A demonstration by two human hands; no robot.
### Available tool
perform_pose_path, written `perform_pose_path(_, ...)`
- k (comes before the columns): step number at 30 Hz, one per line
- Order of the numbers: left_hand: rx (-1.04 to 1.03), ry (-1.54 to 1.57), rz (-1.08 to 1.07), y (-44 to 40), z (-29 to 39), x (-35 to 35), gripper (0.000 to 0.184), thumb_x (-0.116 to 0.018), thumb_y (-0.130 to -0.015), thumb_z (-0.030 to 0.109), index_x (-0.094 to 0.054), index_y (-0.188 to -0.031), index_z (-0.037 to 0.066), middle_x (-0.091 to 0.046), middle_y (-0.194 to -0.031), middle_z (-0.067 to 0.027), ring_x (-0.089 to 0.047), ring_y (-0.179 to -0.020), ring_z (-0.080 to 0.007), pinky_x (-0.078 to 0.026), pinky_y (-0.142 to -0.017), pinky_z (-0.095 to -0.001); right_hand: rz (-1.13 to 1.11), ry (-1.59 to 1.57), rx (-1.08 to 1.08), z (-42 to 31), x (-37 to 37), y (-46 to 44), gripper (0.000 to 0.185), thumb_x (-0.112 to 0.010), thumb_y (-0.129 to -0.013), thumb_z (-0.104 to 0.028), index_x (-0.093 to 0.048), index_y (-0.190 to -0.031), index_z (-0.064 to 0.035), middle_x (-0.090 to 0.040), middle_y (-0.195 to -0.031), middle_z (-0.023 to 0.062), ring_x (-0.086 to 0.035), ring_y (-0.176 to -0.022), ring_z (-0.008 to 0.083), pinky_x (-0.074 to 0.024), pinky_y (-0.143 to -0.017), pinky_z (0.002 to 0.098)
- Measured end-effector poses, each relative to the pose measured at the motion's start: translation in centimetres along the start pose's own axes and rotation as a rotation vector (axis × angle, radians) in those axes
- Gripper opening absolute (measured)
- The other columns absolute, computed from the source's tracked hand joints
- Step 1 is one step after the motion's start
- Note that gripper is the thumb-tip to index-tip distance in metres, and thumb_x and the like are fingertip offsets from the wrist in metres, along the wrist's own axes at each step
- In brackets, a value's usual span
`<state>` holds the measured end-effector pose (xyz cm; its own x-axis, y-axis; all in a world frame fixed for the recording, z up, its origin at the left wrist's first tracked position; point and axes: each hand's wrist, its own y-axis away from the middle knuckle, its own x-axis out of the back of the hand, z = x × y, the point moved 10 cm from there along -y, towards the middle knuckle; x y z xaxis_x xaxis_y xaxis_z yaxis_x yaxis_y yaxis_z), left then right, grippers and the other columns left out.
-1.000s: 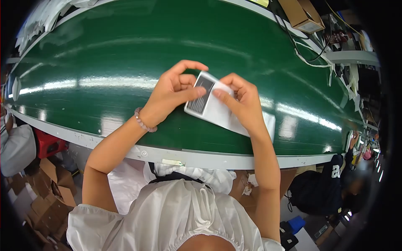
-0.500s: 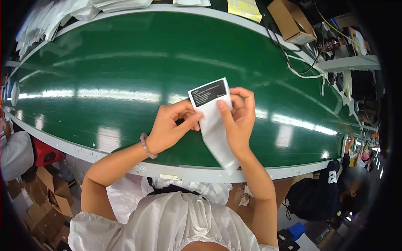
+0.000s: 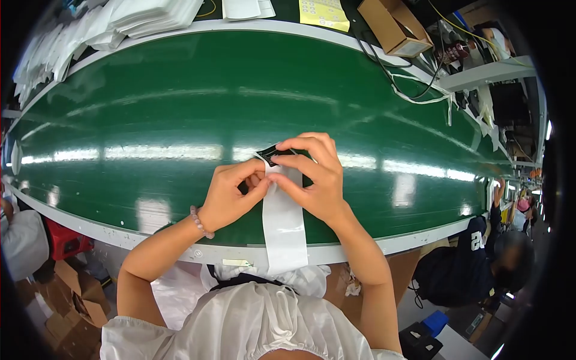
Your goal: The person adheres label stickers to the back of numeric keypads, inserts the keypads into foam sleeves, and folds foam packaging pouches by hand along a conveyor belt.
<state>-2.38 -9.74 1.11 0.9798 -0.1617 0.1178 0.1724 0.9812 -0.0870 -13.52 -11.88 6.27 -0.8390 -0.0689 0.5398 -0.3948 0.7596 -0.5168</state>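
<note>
A long white strip-like sleeve hangs over the near edge of the green table, its top end held up between both hands. At that end is a black printed label, partly covered by fingers. My left hand, with a beaded bracelet on the wrist, pinches the sleeve's left edge below the label. From the right, my right hand grips it, thumb near the left thumb and fingertips over the label.
Stacked white sleeves lie beyond the far rim, with a yellow sheet, an open cardboard box and black cables farther right. A person in dark clothing is at the right. A red stool stands at left.
The sleeve has turned to hang nearly straight down toward me. My right hand has moved left and its fingers have come over the label, close to my left hand.
</note>
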Motion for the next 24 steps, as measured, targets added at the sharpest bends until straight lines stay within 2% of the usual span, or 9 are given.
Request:
perform_pose_path(8, -0.077, -0.168, -0.032, 0.0, 0.9, -0.3, 0.012, -0.059, -0.076, -0.005, -0.06, -0.086, 0.0, -0.057, -0.068, -0.0009, -0.041, -0.051, -0.0087, -0.034, -0.047, -0.0205, -0.031, -0.077, -0.027, 0.5, 0.2, 0.3, 0.017, -0.072, -0.064, -0.005, -0.069, -0.081, -0.0072, -0.062, -0.097, 0.0018, -0.049, -0.09, 0.0189, -0.0422, -0.08, 0.0315)
perform_pose_path(12, -0.105, -0.172, -0.093, 0.0, 0.7, -1.2, 0.011, -0.058, -0.077, -0.005, -0.059, -0.086, 0.001, -0.056, -0.069, -0.001, -0.04, -0.05, -0.0093, -0.034, -0.047, -0.0219, -0.172, -0.23, -0.247, 3.0, -0.7, 0.6, 0.013, -0.072, -0.066, -0.004, -0.07, -0.079, -0.0059, -0.063, -0.096, 0.0021, -0.05, -0.09, 0.0174, -0.0425, -0.078, 0.0299)
perform_pose_path(18, -0.063, -0.168, -0.099, -0.1, 0.2, -0.7, 0.009, -0.058, -0.077, -0.004, -0.059, -0.084, 0.0, -0.054, -0.068, -0.0005, -0.039, -0.05, -0.0092, -0.033, -0.047, -0.0221, -0.148, -0.258, -0.146, 1.9, -0.8, 0.2, 0.008, -0.069, -0.07, -0.003, -0.069, -0.077, -0.0044, -0.063, -0.096, 0.0027, -0.05, -0.089, 0.0165, -0.0421, -0.076, 0.0275)
perform_pose_path(22, -0.065, -0.182, -0.103, 0.1, 0.5, -1.1, 0.015, -0.056, -0.074, -0.004, -0.06, -0.089, 0.001, -0.052, -0.065, -0.0013, -0.04, -0.053, -0.0096, -0.034, -0.051, -0.0204, -0.208, -0.386, -0.33, 3.8, -1.1, 0.8, 0.005, -0.068, -0.072, -0.002, -0.068, -0.077, -0.0039, -0.063, -0.095, 0.0035, -0.051, -0.088, 0.016, -0.0416, -0.076, 0.0259)
perform_pose_path(24, -0.032, -0.145, -0.071, 0.0, 0.4, -0.9, 0.018, -0.056, -0.075, -0.004, -0.059, -0.092, 0.002, -0.052, -0.064, -0.001, -0.04, -0.052, -0.0097, -0.034, -0.05, -0.021, -0.089, -0.305, -0.366, 4.6, 0.4, 0.8, 0.002, -0.066, -0.074, -0.002, -0.067, -0.076, -0.0027, -0.063, -0.092, 0.0044, -0.052, -0.086, 0.0156, -0.0415, -0.076, 0.0254)
